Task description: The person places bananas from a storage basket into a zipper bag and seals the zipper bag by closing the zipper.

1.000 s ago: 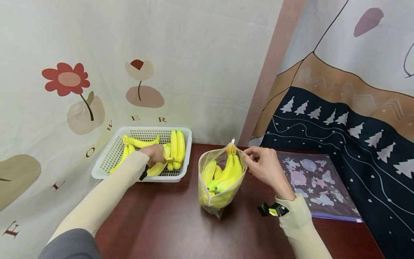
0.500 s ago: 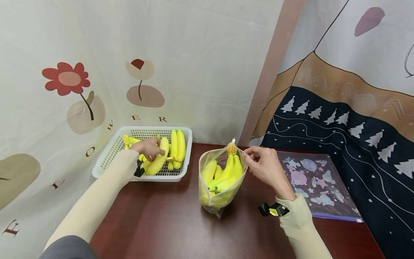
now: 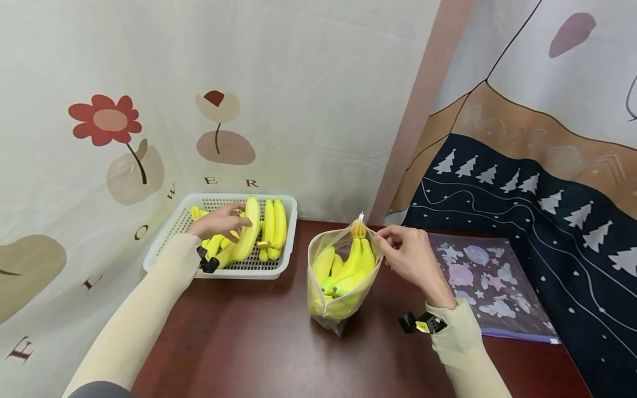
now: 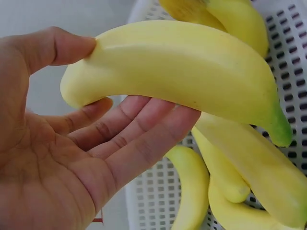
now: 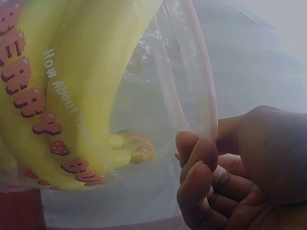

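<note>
My left hand (image 3: 219,221) is over the basket and holds a single yellow banana (image 4: 172,72) between thumb and fingertips. In the left wrist view, the thumb lies on its upper side, the fingers run underneath, and its green tip points away from the palm. More bananas (image 4: 268,167) lie below it. My right hand (image 3: 410,257) pinches the rim of a clear zip bag (image 5: 208,81) with thumb and fingers. The bag stands with its mouth spread, and a banana bunch (image 3: 354,265) inside has its stem end up near the rim. Pink lettering and strawberries are printed on the bag.
The white perforated basket (image 3: 264,273) stands at the back left against a printed curtain (image 3: 318,110). A pair of bananas (image 3: 275,224) lies at its right end. A flat patterned zip pouch (image 3: 492,282) lies right of my right hand on the dark red table (image 3: 278,342).
My left hand has shifted left inside the basket, and the banana is now in its grip, turned more upright. The right hand has stayed at the bag's rim.
</note>
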Demonstrator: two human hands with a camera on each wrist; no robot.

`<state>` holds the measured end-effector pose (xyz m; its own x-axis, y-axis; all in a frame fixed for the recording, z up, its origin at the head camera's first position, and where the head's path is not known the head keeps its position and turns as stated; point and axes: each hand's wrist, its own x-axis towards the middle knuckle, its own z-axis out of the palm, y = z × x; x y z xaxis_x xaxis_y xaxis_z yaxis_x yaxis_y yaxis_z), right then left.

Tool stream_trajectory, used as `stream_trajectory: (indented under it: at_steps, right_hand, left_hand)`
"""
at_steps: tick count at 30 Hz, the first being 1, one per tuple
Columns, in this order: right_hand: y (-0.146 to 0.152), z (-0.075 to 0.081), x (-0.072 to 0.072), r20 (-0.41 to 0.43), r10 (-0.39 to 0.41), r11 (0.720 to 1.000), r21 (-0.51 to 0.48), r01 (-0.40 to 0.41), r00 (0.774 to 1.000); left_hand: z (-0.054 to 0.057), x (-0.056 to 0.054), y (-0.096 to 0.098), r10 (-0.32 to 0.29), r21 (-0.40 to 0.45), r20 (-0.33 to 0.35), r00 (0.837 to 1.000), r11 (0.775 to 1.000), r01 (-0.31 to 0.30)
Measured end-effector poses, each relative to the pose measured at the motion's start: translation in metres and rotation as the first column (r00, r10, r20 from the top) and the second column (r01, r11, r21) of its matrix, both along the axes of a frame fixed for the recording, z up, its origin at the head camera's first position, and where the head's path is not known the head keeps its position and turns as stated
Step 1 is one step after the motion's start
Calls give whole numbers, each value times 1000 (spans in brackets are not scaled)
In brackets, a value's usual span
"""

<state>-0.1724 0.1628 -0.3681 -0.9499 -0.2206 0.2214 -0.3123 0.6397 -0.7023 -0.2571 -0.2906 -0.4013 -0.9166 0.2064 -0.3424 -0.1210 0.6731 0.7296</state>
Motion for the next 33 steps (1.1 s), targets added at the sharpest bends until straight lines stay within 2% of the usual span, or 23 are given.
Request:
stream_trajectory:
  at_steps: [8,14,18,24,33]
  right_hand:
    - [-1,1,0,14,2,1000,-6,-2,1000]
    - [-2,1,0,16,13,1000,-6,-13,1000]
    - [-2,1,0,16,11,1000,-4,-11,1000]
    - [-2,1,-1,10,11,1000,-12,-11,1000]
    - [-4,1,0,13,18,1000,-16,-17,1000]
  left_hand:
    - [18,11,12,12,85,-65,998,996,-7]
    - [34,20,22,18,181,-111,994,983,2]
    - [46,26,32,42,212,-147,988,977,-10]
    - [66,38,56,46,268,-228,973,963,18]
    - [93,58,93,46,377,-339,940,922,91]
